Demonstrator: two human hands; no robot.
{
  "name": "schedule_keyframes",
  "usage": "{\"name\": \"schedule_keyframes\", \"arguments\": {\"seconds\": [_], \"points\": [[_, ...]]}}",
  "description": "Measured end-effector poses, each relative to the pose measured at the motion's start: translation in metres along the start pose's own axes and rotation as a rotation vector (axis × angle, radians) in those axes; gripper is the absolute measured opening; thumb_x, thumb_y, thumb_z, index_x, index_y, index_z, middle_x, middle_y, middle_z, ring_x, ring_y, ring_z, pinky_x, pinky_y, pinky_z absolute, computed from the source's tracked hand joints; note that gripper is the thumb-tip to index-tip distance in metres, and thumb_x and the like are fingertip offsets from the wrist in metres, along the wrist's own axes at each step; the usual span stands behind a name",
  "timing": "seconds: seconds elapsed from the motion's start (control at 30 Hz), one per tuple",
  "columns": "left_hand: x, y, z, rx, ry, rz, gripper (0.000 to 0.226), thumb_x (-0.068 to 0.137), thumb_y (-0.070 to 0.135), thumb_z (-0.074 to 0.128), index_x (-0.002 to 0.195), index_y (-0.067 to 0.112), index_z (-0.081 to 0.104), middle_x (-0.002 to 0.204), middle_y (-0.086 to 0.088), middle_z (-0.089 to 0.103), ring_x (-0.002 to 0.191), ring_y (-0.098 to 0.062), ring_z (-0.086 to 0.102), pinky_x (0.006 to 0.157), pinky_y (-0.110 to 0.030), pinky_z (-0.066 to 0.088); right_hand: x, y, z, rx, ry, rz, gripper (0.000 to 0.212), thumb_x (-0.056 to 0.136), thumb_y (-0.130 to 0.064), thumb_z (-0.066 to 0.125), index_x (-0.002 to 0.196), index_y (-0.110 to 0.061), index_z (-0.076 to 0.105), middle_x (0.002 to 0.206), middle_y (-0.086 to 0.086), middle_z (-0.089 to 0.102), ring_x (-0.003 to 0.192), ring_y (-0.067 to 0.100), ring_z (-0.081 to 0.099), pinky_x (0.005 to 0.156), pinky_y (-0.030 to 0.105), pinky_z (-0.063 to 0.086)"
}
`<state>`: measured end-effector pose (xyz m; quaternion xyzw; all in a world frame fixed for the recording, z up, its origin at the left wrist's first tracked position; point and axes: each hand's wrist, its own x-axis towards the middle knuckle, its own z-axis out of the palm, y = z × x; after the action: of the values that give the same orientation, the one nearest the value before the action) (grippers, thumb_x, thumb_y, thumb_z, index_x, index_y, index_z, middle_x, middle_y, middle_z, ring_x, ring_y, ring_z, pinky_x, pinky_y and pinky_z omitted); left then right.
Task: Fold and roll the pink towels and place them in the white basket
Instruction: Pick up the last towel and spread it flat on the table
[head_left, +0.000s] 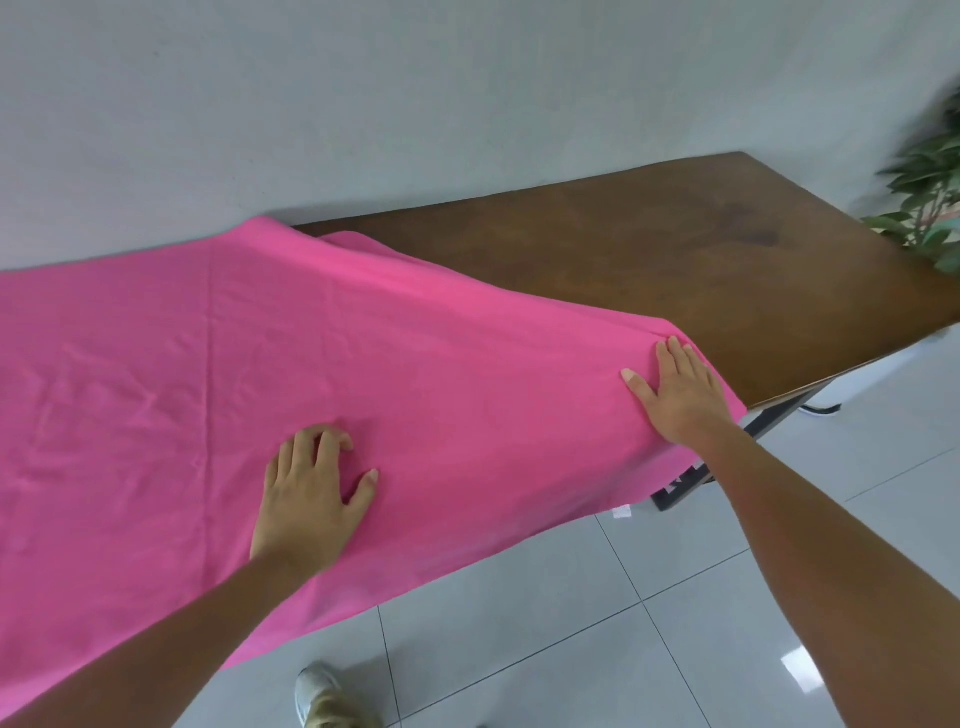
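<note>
— Item one?
— One large pink cloth towel (218, 364), spread flat over the left part of a dark-brown wooden bench (675, 260). Its near edge hangs over the bench's front, and creases run across it. A small white tag (622, 512) hangs at the lower hem.
— Hands?
— Left hand (311, 499): resting on the towel near the bench's front edge. Grip half-wide, with the fingers bent, the tips pressing into the cloth and the thumb spread to the right. Right hand (685, 395): lying flat on the towel's right end, just beside its edge. Grip wide, with the fingers straight and together. The two hands are well apart.
— Surroundings?
— Pale grey wall (363, 104) behind the bench. Green leafy plant (924, 208), blurred, at the far right. Light tiled floor (623, 597) in the near part. One pale shoe (317, 696) at the bottom edge.
</note>
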<state>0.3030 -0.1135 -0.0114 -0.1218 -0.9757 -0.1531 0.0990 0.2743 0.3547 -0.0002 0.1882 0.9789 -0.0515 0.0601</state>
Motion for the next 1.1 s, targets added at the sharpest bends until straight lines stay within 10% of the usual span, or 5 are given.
{"name": "schedule_keyframes", "arguments": {"seconds": [0.37, 0.77, 1.1], "points": [[0.020, -0.001, -0.003, -0.018, -0.041, 0.033, 0.046, 0.084, 0.058, 0.043, 0.107, 0.021, 0.056, 0.114, 0.001, 0.048, 0.105, -0.024, 0.045, 0.091, -0.044, 0.040, -0.008, -0.021, -0.002, 0.082, 0.258, -0.119, 0.068, 0.102, -0.057, 0.023, 0.140, -0.008, 0.049, 0.142, 0.016, 0.052, 0.133, 0.036, 0.044, 0.113, 0.051, 0.035], [0.165, -0.081, 0.003, 0.043, -0.124, -0.024, 0.073, 0.090, 0.064, 0.028, 0.133, 0.012, 0.055, 0.140, -0.013, 0.050, 0.131, -0.036, 0.045, 0.107, -0.056, 0.040, 0.062, -0.132, -0.048, 0.290, 0.307, -0.320, 0.030, 0.101, -0.019, 0.055, 0.127, -0.006, 0.063, 0.126, 0.013, 0.062, 0.119, 0.033, 0.052, 0.105, 0.043, 0.042], [0.182, -0.096, 0.013, 0.041, -0.142, -0.089, 0.074, 0.096, 0.066, 0.018, 0.153, 0.024, 0.037, 0.164, -0.006, 0.026, 0.153, -0.027, 0.018, 0.124, -0.049, 0.022, 0.140, -0.196, -0.055, 0.303, -0.153, -0.246, 0.010, 0.091, -0.016, 0.071, 0.095, -0.025, 0.072, 0.101, -0.003, 0.068, 0.096, 0.016, 0.064, 0.091, 0.033, 0.050]]}}
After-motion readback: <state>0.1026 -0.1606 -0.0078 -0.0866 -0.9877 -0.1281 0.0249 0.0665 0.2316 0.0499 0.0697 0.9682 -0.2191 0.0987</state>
